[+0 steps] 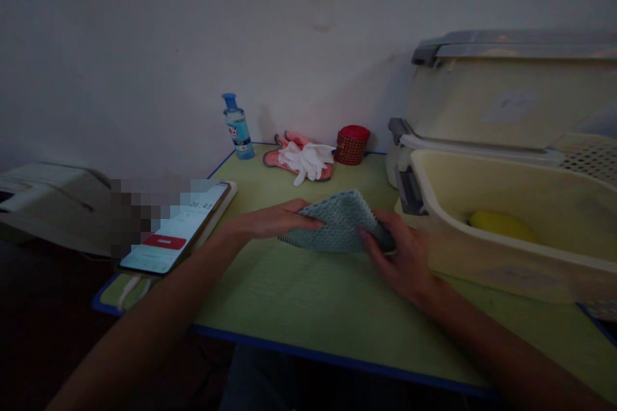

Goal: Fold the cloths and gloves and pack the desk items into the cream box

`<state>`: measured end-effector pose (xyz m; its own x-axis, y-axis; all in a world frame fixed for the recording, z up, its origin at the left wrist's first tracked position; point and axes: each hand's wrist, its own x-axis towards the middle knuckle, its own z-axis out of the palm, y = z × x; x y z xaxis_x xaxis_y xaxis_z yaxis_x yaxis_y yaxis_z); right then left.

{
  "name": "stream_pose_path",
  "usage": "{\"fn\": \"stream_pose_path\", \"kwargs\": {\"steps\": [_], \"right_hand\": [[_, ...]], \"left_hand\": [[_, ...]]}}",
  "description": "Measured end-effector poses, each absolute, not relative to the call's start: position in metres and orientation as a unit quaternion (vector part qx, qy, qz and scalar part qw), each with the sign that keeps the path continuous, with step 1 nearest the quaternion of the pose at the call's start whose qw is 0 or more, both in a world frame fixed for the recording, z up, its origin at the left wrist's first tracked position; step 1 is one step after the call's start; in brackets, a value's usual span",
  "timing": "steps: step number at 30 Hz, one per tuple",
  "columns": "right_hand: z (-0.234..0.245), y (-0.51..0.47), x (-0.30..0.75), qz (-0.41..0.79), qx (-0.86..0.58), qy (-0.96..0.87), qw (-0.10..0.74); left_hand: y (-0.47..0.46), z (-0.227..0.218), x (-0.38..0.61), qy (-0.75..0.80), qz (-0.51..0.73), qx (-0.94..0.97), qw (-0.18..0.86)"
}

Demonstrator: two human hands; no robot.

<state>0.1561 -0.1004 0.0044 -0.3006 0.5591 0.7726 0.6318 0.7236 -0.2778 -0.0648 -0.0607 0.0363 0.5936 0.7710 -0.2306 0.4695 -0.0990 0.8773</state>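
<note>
A light blue-green textured cloth is held up over the green table, between my two hands. My left hand pinches its left edge, thumb on top. At the cloth's right side, my right hand grips the edge with the fingers curled round it. Under the cloth's left end a strip with a dark pattern shows; I cannot tell whether it is part of the same cloth.
A cream open bin with a yellow thing inside stands right, another lidded bin behind it. At the back are a blue bottle, white gloves on pink fabric, and a red-topped round container. A phone lies left.
</note>
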Motion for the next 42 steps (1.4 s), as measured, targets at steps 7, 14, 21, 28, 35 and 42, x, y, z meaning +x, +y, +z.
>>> {"fn": "stream_pose_path", "kwargs": {"steps": [7,14,21,28,35,42], "right_hand": [[-0.002,-0.09,0.153,0.138,-0.462,-0.777,0.406],[-0.016,-0.083,0.154,0.073,-0.423,-0.849,0.307],[-0.012,-0.085,0.153,0.066,-0.418,-0.854,0.302],[0.002,-0.092,0.154,0.044,-0.291,-0.907,0.301],[0.001,-0.093,0.151,0.035,-0.237,-0.953,0.184],[-0.006,-0.088,0.149,0.07,-0.313,-0.92,0.224]], "left_hand": [[-0.047,0.022,-0.059,0.437,0.206,0.613,0.625],[-0.049,0.002,-0.042,0.499,0.367,0.764,0.182],[-0.074,-0.004,-0.026,0.355,0.143,0.915,0.131],[-0.065,-0.013,-0.03,0.362,0.042,0.93,0.047],[-0.059,-0.015,-0.029,0.41,0.04,0.91,0.039],[-0.049,-0.019,-0.035,0.391,0.093,0.909,0.111]]}}
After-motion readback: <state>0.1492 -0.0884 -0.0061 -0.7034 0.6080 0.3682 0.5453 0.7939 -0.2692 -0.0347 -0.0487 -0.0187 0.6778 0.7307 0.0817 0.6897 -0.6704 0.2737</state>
